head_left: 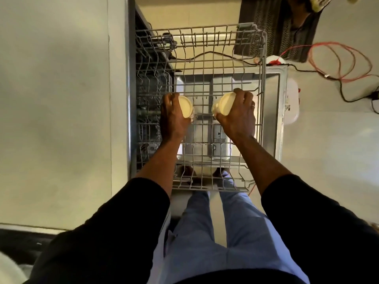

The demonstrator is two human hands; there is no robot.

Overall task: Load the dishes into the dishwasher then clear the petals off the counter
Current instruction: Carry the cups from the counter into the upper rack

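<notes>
Both arms out over the grey wire rack (207,39), mid-frame. My left hand (174,114) grips one round cream cup (185,109), fingers curled round it; my right hand (239,116) clutches a second cream cup (223,104). Smooth pale desk (61,99) left, red cable (332,44) looping on the floor upper right.

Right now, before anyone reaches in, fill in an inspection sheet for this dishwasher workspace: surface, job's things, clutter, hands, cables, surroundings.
Surface: wire rack pulled out above the open dishwasher door; no dish seen standing free in it.
Job's things: left cup and right cup, both pale, held over the rack; no petals seen on the visible counter.
Clutter: white container on the floor beside the door.
Hands: left hand grips the left cup; right hand grips the right cup.
Cables: red cable looped on the floor; black cable trailing beyond the rack.
Surroundings: dark mat beyond the rack.
</notes>
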